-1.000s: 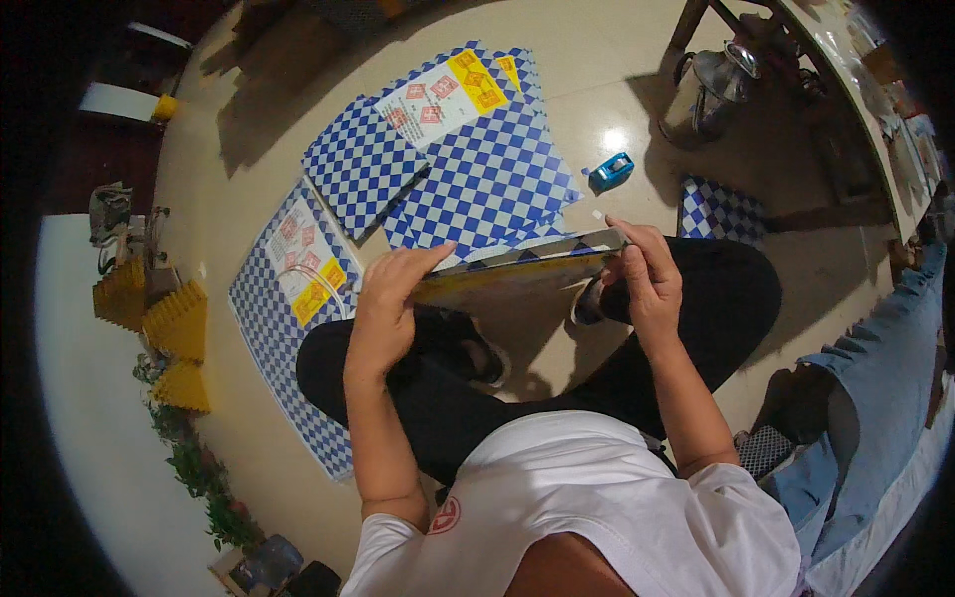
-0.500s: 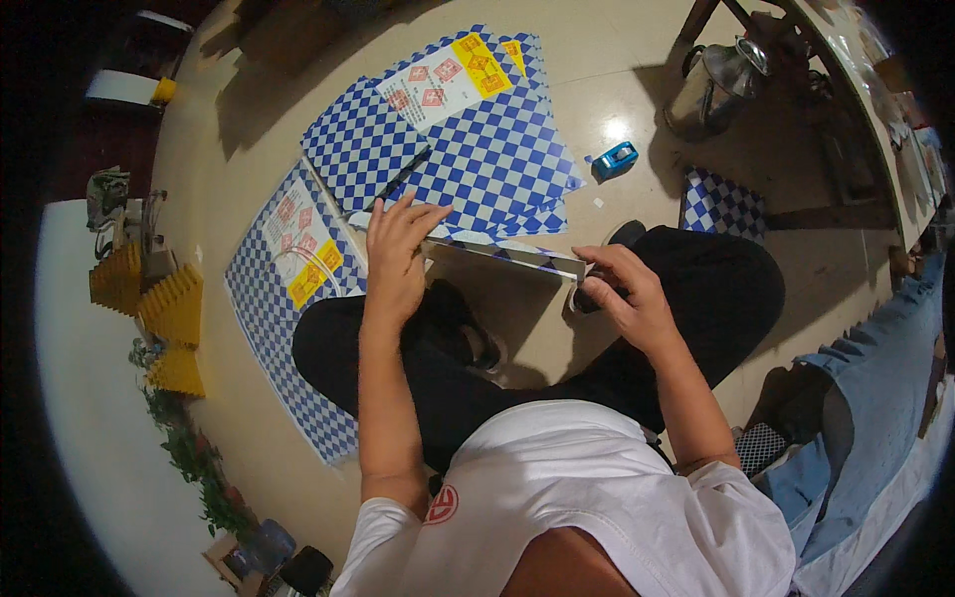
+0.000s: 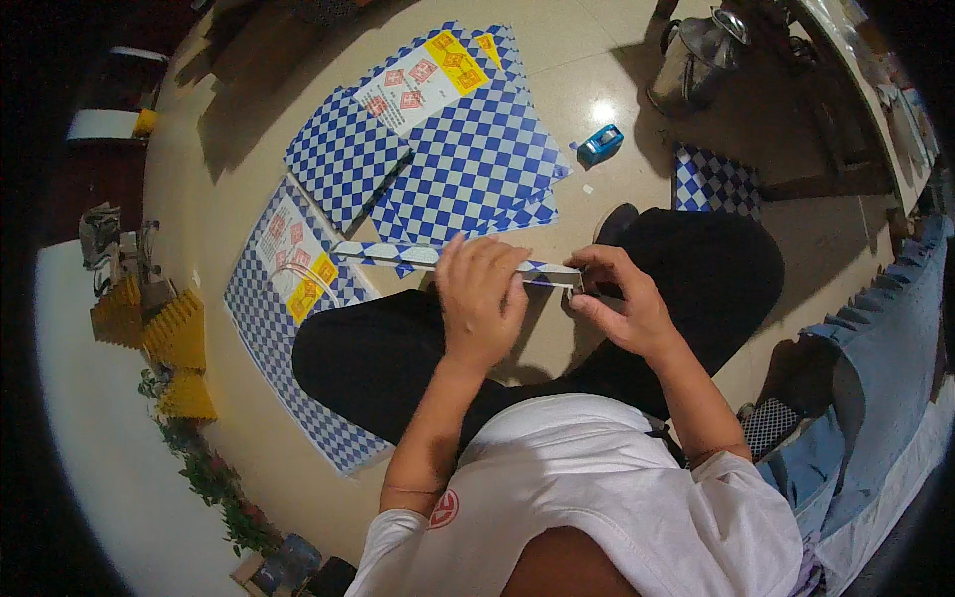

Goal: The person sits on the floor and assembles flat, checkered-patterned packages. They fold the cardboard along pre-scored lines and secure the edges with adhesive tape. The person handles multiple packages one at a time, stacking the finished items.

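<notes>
A long, narrow folded piece of blue-and-white checkered card (image 3: 388, 254) lies across both hands above my lap, edge up. My left hand (image 3: 480, 298) closes over its middle, the fingers draped across the top edge. At its right end, my right hand (image 3: 619, 296) pinches the corner between thumb and fingers. The card's lower side and part of its middle are hidden behind my left hand. Its left end reaches over the checkered sheets (image 3: 477, 149) that lie fanned on the floor. Another checkered sheet with a white-and-yellow label (image 3: 298, 249) lies beside my left knee.
A blue tape dispenser (image 3: 600, 145) sits on the floor ahead. Beyond it stands a metal kettle (image 3: 693, 62) beside a wooden table leg. A smaller checkered piece (image 3: 714, 182) lies past my right knee. Blue cloth (image 3: 875, 368) hangs at the right; yellow folded pieces (image 3: 174, 328) stand left.
My left hand has slid right along the folded card, closer to my right hand. More of the card's left part now shows. My right hand stays at the right end.
</notes>
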A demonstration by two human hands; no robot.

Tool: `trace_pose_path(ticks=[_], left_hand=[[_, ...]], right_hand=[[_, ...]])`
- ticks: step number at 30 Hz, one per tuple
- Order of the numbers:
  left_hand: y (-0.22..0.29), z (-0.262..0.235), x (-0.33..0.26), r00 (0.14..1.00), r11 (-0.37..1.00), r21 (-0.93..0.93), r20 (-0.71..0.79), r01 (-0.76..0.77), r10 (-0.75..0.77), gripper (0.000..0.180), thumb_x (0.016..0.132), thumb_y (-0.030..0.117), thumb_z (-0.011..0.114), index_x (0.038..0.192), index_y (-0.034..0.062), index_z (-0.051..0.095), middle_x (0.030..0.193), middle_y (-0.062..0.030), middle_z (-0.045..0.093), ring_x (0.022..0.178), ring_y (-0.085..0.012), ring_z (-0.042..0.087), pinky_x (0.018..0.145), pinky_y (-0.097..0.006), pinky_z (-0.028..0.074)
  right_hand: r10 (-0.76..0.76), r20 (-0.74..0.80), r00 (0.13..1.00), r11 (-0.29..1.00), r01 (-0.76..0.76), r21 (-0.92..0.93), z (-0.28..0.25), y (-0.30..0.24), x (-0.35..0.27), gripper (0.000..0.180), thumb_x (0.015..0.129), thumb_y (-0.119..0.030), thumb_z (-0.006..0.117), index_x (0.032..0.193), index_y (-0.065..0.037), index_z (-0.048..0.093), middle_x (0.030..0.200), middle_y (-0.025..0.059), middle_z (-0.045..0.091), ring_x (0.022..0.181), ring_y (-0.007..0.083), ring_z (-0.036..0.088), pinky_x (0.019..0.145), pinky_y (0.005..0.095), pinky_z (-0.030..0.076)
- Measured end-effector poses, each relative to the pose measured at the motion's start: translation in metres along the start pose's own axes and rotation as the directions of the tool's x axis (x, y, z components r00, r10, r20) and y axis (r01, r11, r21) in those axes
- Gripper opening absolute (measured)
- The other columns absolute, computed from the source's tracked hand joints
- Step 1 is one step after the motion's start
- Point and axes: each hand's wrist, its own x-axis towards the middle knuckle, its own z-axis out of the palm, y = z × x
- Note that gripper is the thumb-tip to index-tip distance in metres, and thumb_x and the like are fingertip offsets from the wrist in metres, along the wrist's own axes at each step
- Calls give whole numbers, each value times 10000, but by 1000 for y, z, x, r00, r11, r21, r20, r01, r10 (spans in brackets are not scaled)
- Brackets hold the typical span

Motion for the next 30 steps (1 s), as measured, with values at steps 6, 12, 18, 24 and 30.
trace_pose_path(ticks=[6, 12, 18, 24, 30], left_hand=[[24, 18, -1, 999, 999, -46, -38, -17, 15, 263, 819, 60, 669, 1077, 103, 701, 1066, -61, 670, 1121, -254, 593, 1106, -482, 302], [27, 25, 5, 997, 998, -60, -72, -18, 14, 203, 822, 90, 712, 1022, 117, 724, 1032, -30, 688, 1110, -234, 601, 1108, -468, 297], [31, 28, 9, 995, 994, -108, -95, -15, 5, 160, 807, 96, 741, 965, 113, 726, 993, -17, 707, 1095, -223, 615, 1108, -458, 292], [30, 32, 14, 992, 992, -122, -126, -33, 18, 148, 785, 68, 746, 926, 105, 719, 968, -19, 714, 1068, -224, 634, 1094, -454, 307], [26, 32, 15, 990, 992, -113, -134, -58, 42, 163, 763, 65, 758, 916, 108, 722, 957, -4, 721, 1064, -221, 642, 1090, -445, 309]], right_hand=[[-110, -96, 989, 994, 109, -12, 7, 15, -6, 279, 872, -82, 720, 1127, -33, 618, 985, 106, 682, 862, 213, 689, 762, 296, 532], [-112, -191, 975, 993, 118, 16, 12, 14, -2, 235, 884, -56, 695, 1106, -15, 629, 943, 123, 688, 793, 201, 695, 706, 281, 535], [-130, -260, 957, 991, 124, -41, 17, 8, 3, 182, 870, -41, 683, 1045, -28, 633, 923, 114, 694, 736, 198, 692, 643, 289, 533], [-123, -271, 955, 950, 33, -312, 15, -21, 11, 136, 833, -64, 688, 932, -44, 597, 863, 88, 644, 638, 223, 651, 577, 318, 516], [-69, -306, 950, 955, -26, -295, 22, -22, 15, 121, 828, -57, 668, 891, -37, 567, 837, 91, 610, 620, 242, 635, 565, 329, 504]])
